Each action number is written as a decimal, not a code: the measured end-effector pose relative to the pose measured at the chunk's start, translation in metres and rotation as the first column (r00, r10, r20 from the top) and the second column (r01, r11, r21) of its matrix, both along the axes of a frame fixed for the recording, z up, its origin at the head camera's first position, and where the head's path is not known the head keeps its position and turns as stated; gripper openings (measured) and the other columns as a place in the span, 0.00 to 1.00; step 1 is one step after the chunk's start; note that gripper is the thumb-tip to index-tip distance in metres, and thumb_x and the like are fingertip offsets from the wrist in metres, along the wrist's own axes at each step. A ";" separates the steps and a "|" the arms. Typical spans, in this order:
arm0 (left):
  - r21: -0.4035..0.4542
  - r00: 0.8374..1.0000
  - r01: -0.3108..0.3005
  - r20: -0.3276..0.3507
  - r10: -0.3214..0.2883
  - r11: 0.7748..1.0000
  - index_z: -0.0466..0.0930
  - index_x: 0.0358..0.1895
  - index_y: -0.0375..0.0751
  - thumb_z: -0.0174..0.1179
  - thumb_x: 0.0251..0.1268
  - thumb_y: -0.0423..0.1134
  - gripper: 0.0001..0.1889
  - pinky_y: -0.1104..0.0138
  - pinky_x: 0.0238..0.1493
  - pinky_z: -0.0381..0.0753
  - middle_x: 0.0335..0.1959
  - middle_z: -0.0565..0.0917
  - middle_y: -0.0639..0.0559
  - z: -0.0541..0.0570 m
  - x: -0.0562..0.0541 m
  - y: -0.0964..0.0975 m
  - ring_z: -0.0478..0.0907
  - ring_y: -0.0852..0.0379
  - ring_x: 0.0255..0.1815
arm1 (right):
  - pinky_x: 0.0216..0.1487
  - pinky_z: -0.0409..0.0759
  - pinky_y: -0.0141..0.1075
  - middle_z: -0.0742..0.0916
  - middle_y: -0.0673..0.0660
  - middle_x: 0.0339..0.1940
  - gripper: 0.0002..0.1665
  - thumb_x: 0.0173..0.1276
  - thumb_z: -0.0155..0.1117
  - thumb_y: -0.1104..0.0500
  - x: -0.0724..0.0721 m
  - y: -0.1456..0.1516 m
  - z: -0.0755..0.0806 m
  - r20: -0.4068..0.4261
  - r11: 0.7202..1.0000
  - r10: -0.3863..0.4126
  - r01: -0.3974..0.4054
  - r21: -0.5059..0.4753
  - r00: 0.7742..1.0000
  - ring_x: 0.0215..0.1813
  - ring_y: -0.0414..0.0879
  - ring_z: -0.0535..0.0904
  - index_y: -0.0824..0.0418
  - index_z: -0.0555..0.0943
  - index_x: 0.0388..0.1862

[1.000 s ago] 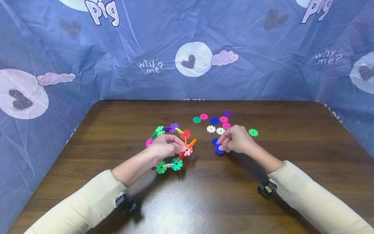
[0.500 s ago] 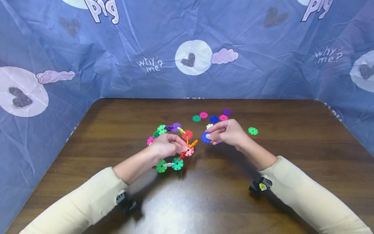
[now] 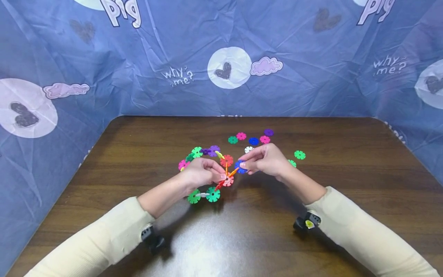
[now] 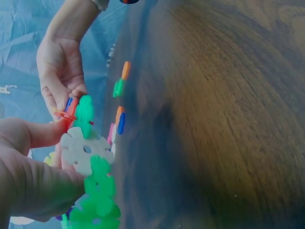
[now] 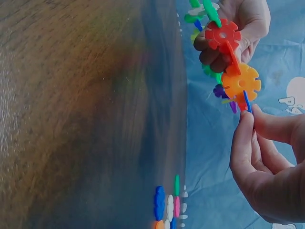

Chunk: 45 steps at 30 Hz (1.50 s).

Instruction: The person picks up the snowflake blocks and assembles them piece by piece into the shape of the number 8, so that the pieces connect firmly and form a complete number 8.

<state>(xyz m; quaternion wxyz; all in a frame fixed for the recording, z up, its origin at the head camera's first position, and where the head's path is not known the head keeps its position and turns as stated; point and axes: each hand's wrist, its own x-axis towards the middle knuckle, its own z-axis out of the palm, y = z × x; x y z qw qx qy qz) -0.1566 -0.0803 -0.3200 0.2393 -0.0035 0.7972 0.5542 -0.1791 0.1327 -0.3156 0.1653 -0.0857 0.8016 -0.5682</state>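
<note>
A chain of slotted plastic snowflake discs in several colours curves around my left hand (image 3: 202,175). That hand pinches the chain at a salmon-red disc (image 3: 228,180), with the thumb in front. An orange disc (image 5: 240,82) sticks out from this spot towards the right. Between thumb and fingertips, my right hand (image 3: 268,159) holds a blue disc (image 3: 238,166). Its edge meets the orange disc in the right wrist view; how deep the slots engage cannot be told. A white disc (image 4: 86,149) and green discs (image 4: 99,186) of the chain show close up in the left wrist view.
Loose discs lie on the brown wooden table (image 3: 311,246) behind and beside my right hand, among them a pink disc (image 3: 241,136), a purple disc (image 3: 268,132) and a green disc (image 3: 299,155). A blue printed cloth (image 3: 145,77) hangs behind the table.
My right hand has lifted the blue disc from the table and brought it left to the orange disc. The left hand and chain have shifted slightly right.
</note>
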 end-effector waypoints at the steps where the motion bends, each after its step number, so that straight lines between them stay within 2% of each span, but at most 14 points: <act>1: -0.004 1.000 -0.001 -0.006 0.001 1.000 0.81 0.39 0.30 0.61 0.58 0.27 0.06 0.72 0.38 0.77 0.21 0.82 0.58 0.000 0.000 0.001 0.78 0.63 0.27 | 0.41 0.86 0.48 0.91 0.57 0.29 0.17 0.58 0.70 0.67 0.000 0.000 0.000 -0.001 1.000 0.004 -0.004 0.003 1.000 0.27 0.41 0.86 0.76 0.82 0.45; 7: -0.048 0.999 -0.046 -0.013 0.045 0.998 0.83 0.38 0.29 0.63 0.58 0.27 0.06 0.74 0.32 0.75 0.23 0.85 0.52 -0.001 0.003 0.004 0.77 0.64 0.26 | 0.40 0.86 0.46 0.91 0.60 0.31 0.17 0.57 0.71 0.67 0.004 -0.002 -0.003 0.003 1.000 -0.013 0.013 0.011 1.000 0.26 0.43 0.86 0.76 0.83 0.43; 10: -0.060 0.998 -0.066 -0.022 0.065 0.996 0.83 0.38 0.30 0.63 0.58 0.26 0.05 0.74 0.32 0.75 0.25 0.86 0.50 -0.002 0.004 0.004 0.77 0.64 0.27 | 0.41 0.86 0.47 0.91 0.60 0.31 0.17 0.57 0.71 0.67 0.006 -0.005 -0.005 0.010 0.999 -0.045 0.045 0.001 0.999 0.26 0.43 0.86 0.76 0.83 0.44; 16: -0.066 0.994 -0.112 -0.024 0.111 0.992 0.83 0.38 0.31 0.59 0.57 0.23 0.07 0.75 0.32 0.73 0.22 0.82 0.54 -0.004 0.005 0.004 0.74 0.62 0.28 | 0.43 0.86 0.47 0.90 0.62 0.32 0.16 0.56 0.72 0.67 0.009 -0.007 -0.007 0.001 0.998 -0.067 0.067 0.019 0.998 0.29 0.43 0.86 0.74 0.83 0.43; 19: -0.061 0.994 -0.110 -0.026 0.108 0.992 0.83 0.38 0.30 0.59 0.57 0.23 0.07 0.75 0.31 0.73 0.23 0.82 0.54 -0.005 0.007 0.004 0.74 0.63 0.28 | 0.43 0.85 0.46 0.90 0.62 0.33 0.16 0.56 0.72 0.66 0.009 -0.007 -0.009 -0.007 0.998 -0.058 0.058 0.038 0.998 0.29 0.43 0.86 0.73 0.84 0.43; 26: -0.006 0.992 -0.115 -0.057 0.115 0.993 0.83 0.38 0.29 0.62 0.57 0.27 0.07 0.74 0.33 0.72 0.22 0.82 0.56 -0.008 0.009 0.005 0.74 0.63 0.28 | 0.47 0.85 0.46 0.90 0.61 0.37 0.17 0.58 0.69 0.66 0.008 -0.008 -0.012 0.019 0.996 -0.085 0.085 -0.016 0.996 0.30 0.39 0.86 0.73 0.83 0.47; 31: 0.013 0.989 -0.147 -0.020 0.147 0.989 0.83 0.40 0.29 0.62 0.57 0.29 0.08 0.74 0.30 0.72 0.20 0.80 0.58 -0.010 0.010 0.007 0.73 0.63 0.25 | 0.48 0.85 0.44 0.88 0.65 0.45 0.19 0.62 0.66 0.66 0.007 -0.006 -0.015 0.038 0.996 -0.072 0.074 -0.050 0.997 0.32 0.36 0.85 0.72 0.81 0.52; 36: 0.023 0.985 -0.172 0.027 0.171 0.985 0.83 0.40 0.28 0.61 0.57 0.27 0.08 0.75 0.29 0.74 0.18 0.79 0.59 -0.016 0.011 0.008 0.71 0.65 0.22 | 0.50 0.84 0.41 0.87 0.65 0.51 0.22 0.65 0.62 0.68 0.006 -0.004 -0.022 0.119 0.997 -0.013 0.022 -0.069 0.993 0.35 0.38 0.84 0.71 0.77 0.59; 39: 0.009 0.984 -0.177 0.030 0.177 0.984 0.84 0.39 0.28 0.62 0.56 0.26 0.08 0.75 0.30 0.77 0.19 0.81 0.58 -0.020 0.014 0.008 0.72 0.65 0.21 | 0.49 0.84 0.38 0.88 0.61 0.48 0.23 0.65 0.61 0.69 0.006 -0.004 -0.027 0.174 0.996 -0.002 0.019 -0.092 0.985 0.35 0.38 0.83 0.71 0.76 0.60; 45: 0.016 0.982 -0.185 0.040 0.184 0.983 0.84 0.36 0.27 0.63 0.55 0.26 0.06 0.72 0.33 0.83 0.19 0.83 0.56 -0.028 0.016 0.009 0.76 0.66 0.21 | 0.41 0.85 0.31 0.88 0.49 0.29 0.26 0.63 0.60 0.73 0.007 -0.006 -0.035 0.259 0.981 -0.012 0.062 -0.186 0.966 0.31 0.37 0.83 0.76 0.72 0.61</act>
